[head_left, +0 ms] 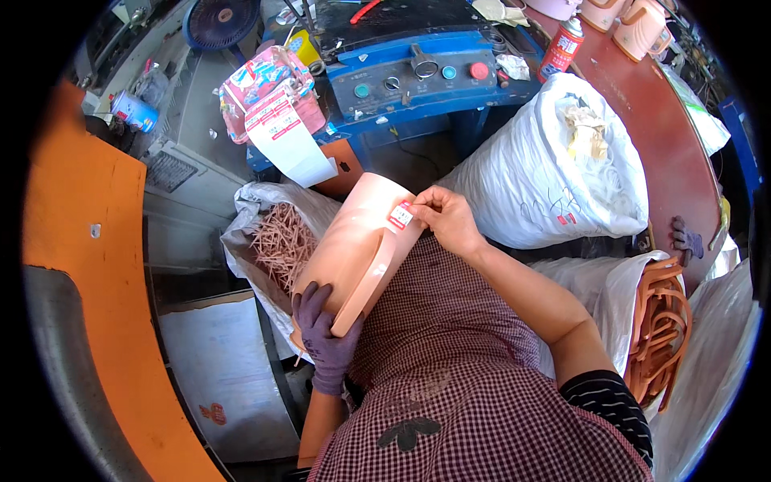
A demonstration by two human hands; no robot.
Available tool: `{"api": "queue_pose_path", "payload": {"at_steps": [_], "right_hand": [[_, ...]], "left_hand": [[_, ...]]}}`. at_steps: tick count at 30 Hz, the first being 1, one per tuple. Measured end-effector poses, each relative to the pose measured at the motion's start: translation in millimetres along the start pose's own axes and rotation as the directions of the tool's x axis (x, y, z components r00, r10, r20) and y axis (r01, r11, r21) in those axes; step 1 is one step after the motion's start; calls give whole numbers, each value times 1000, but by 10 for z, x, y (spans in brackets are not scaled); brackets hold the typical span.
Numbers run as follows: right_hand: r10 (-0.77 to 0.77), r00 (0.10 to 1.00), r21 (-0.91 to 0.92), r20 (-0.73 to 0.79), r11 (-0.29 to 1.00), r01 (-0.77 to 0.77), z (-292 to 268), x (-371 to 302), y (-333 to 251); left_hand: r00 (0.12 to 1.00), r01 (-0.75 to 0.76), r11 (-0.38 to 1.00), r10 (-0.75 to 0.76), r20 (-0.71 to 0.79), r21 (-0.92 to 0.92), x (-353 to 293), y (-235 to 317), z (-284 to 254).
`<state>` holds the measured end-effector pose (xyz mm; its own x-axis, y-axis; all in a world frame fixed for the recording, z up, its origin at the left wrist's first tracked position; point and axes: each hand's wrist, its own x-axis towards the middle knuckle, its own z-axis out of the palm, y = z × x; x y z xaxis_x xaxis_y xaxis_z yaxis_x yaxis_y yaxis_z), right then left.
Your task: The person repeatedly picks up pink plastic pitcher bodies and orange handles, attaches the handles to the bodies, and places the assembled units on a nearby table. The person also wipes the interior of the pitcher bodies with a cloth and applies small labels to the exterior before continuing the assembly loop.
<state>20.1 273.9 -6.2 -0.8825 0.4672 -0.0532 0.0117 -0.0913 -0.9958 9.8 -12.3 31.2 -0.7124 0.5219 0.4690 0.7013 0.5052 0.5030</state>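
Note:
A peach-coloured plastic jug (341, 249) with a long side handle (364, 285) lies tilted across my lap. My left hand (331, 345), in a purple-grey glove, is closed around its lower end, by the foot of the handle. Near the jug's upper end, my bare right hand (451, 222) pinches the edge of a small red and white label sticker (400, 215). The sticker lies against the jug's side, above the handle; I cannot tell how much of it is stuck down. A strip of similar labels (283, 128) hangs from a pink patterned holder (241, 84).
Ahead stands a blue machine panel (434, 76) with buttons. A white sack (522, 169) leans at the right, near a sack of brown handles (658, 333). Thin pink sticks (283, 245) fill a bag at the left. Several jugs (638, 32) and a spray can (562, 50) stand on the red-brown table (679, 136).

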Motion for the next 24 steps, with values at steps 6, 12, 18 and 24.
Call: {"api": "queue_pose_path", "payload": {"at_steps": [6,12,18,24], "right_hand": [[-103,992,-359,-75,931,69,-4,-10,21],[103,995,-459,15,885,-85,-503,198,26],[54,973,-29,224,998,-49,-241,255,-155],[239,934,-98,266,970,-220,-5,279,-92]], "left_hand": [[998,-57,998,57,18,40,7,63,12],[999,16,999,-14,50,-40,3,-75,-67],[996,-23,993,33,87,-114,45,-257,-58],[997,71,988,-67,33,-139,-22,-351,-214]]}}
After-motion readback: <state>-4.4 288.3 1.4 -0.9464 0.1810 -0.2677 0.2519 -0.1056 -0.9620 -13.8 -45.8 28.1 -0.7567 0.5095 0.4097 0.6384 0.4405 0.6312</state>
